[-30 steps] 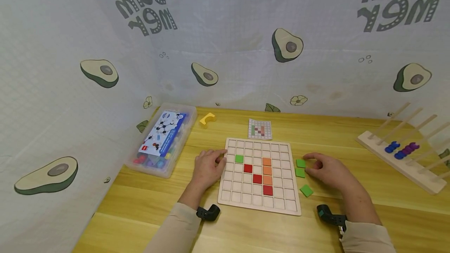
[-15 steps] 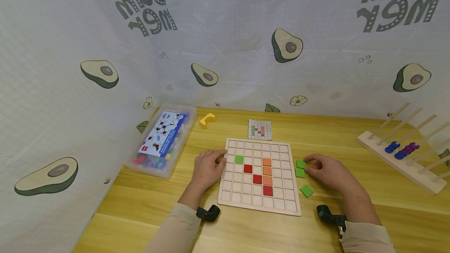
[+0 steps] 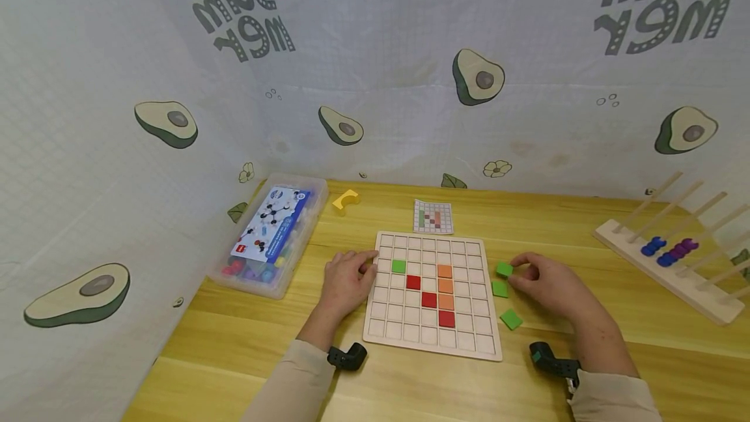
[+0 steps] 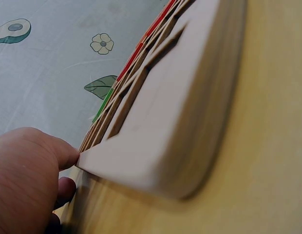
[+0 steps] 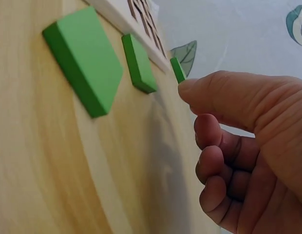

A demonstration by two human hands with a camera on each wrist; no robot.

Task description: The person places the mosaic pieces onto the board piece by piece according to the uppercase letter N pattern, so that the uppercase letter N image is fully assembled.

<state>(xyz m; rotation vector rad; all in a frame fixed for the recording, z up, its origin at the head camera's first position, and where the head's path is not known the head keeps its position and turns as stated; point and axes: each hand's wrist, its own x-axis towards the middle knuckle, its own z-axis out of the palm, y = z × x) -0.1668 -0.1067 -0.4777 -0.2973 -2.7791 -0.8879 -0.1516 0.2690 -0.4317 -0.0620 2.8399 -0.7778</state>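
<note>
A wooden grid board (image 3: 404, 337) lies on the table, with green, red and orange square tiles in some of its cells. My left hand (image 3: 347, 281) rests at the board's left edge, index finger and thumb touching it; in the left wrist view the thumb (image 4: 68, 155) meets the rim. To the right of the board, my right hand (image 3: 547, 282) pinches a green tile (image 3: 504, 269) between thumb and index finger. That tile looks slightly raised and turned. Another green tile (image 3: 500, 289) lies just below it, and a third green tile (image 3: 511, 319) sits nearer me, rotated.
Behind the board lies a small printed pattern card (image 3: 433, 216). A yellow arch block (image 3: 346, 201) and a clear plastic case (image 3: 272, 233) of coloured parts stand at left. At right is a wooden peg stand (image 3: 668, 272) with blue and purple beads.
My right hand has taken hold of the upper green tile and shifted it slightly up and right, away from the tile below. The left hand and board have stayed in place.
</note>
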